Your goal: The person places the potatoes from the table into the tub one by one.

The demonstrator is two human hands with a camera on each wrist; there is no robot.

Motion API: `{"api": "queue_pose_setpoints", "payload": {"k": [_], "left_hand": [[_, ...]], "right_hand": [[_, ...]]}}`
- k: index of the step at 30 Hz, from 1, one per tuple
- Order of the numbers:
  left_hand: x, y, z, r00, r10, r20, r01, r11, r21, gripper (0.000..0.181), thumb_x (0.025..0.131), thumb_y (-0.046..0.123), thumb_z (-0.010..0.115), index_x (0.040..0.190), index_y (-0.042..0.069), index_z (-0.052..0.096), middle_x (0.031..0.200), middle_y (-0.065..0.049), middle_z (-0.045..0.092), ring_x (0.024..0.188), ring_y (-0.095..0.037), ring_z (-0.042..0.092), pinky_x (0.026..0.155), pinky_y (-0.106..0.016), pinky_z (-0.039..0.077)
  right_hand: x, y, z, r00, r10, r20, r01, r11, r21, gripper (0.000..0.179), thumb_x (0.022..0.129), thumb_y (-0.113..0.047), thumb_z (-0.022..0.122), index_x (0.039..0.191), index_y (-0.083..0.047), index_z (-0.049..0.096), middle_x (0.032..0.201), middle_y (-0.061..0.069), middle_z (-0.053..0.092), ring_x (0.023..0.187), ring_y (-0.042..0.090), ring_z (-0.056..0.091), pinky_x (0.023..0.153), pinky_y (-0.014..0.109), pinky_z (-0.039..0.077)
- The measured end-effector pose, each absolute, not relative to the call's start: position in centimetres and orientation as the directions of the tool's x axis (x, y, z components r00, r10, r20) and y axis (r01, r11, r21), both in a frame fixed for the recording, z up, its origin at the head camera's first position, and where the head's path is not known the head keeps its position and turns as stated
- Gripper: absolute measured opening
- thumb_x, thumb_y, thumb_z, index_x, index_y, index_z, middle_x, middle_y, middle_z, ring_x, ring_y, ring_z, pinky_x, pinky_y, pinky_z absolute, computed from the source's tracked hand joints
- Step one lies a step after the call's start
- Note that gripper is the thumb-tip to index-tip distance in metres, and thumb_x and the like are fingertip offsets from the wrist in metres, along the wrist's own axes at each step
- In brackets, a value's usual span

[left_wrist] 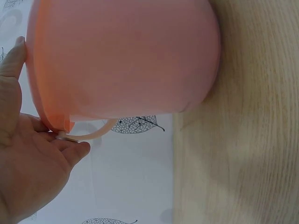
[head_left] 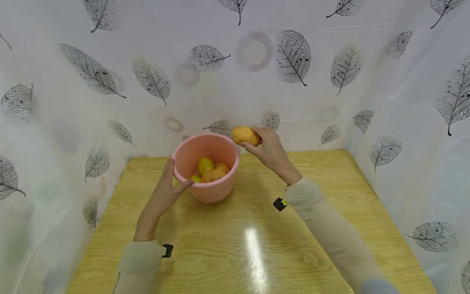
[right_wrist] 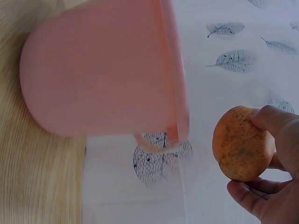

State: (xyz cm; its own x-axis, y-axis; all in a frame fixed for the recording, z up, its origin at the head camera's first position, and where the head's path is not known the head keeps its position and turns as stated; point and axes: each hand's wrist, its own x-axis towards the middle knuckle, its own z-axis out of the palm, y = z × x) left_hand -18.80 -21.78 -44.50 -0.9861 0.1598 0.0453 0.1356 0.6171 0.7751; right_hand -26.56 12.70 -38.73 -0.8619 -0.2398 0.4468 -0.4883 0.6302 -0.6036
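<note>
A pink bucket (head_left: 216,192) stands upright at the back of the table. My left hand (head_left: 163,197) holds its left rim, the thumb at the front edge; in the left wrist view the fingers (left_wrist: 77,151) bend by the rim where the pale handle (left_wrist: 100,131) joins. Up beside the right rim, my right hand (head_left: 271,150) pinches a yellow-brown potato (head_left: 244,135) between thumb and fingers. The right wrist view shows dark specks on that potato (right_wrist: 243,142), apart from the bucket. Inside the bucket lie potatoes (head_left: 214,174) and a smooth yellow-green round piece (head_left: 205,166), its kind unclear.
The wooden table (head_left: 205,245) runs under both arms, with a bright reflection near its front. A white curtain (head_left: 227,94) printed with dark leaves closes off the back and both sides, right behind the bucket. Small black pieces show by both cuffs.
</note>
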Motion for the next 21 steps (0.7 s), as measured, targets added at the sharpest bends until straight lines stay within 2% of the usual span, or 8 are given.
{"api": "queue_pose_setpoints", "payload": {"k": [7,14,21], "left_hand": [[-18.9,-21.8,-44.4,-0.986,0.165,0.037,0.132,0.622,0.772,0.107,0.099,0.041,0.07,0.166,0.01,-0.007,0.172,-0.015,-0.007,0.156,-0.041,0.004,0.12,-0.067,0.014],[-18.9,-21.9,-44.4,-0.985,0.173,0.024,0.129,0.629,0.766,0.109,0.099,0.051,0.067,0.165,0.009,-0.008,0.172,-0.015,-0.009,0.157,-0.04,0.001,0.121,-0.066,0.013],[-18.9,-21.9,-44.5,-0.984,0.176,0.03,0.135,0.624,0.77,0.11,0.098,0.053,0.067,0.166,0.011,-0.009,0.172,-0.014,-0.009,0.157,-0.039,0.001,0.121,-0.065,0.013]], "right_hand": [[-26.5,9.7,-38.5,-0.868,-0.271,0.415,-0.486,0.636,-0.6,0.058,0.092,-0.032,0.081,0.139,-0.003,0.064,0.114,0.019,0.062,0.095,0.028,0.056,0.074,0.037,0.052],[-26.4,6.7,-38.8,-0.87,-0.315,0.38,-0.492,0.614,-0.617,0.056,0.093,-0.033,0.079,0.138,-0.003,0.064,0.114,0.017,0.06,0.094,0.026,0.058,0.075,0.035,0.055],[-26.4,4.8,-39.4,-0.868,-0.358,0.343,-0.496,0.61,-0.618,0.056,0.094,-0.035,0.078,0.142,-0.01,0.063,0.114,0.014,0.058,0.095,0.024,0.057,0.074,0.031,0.055]]}}
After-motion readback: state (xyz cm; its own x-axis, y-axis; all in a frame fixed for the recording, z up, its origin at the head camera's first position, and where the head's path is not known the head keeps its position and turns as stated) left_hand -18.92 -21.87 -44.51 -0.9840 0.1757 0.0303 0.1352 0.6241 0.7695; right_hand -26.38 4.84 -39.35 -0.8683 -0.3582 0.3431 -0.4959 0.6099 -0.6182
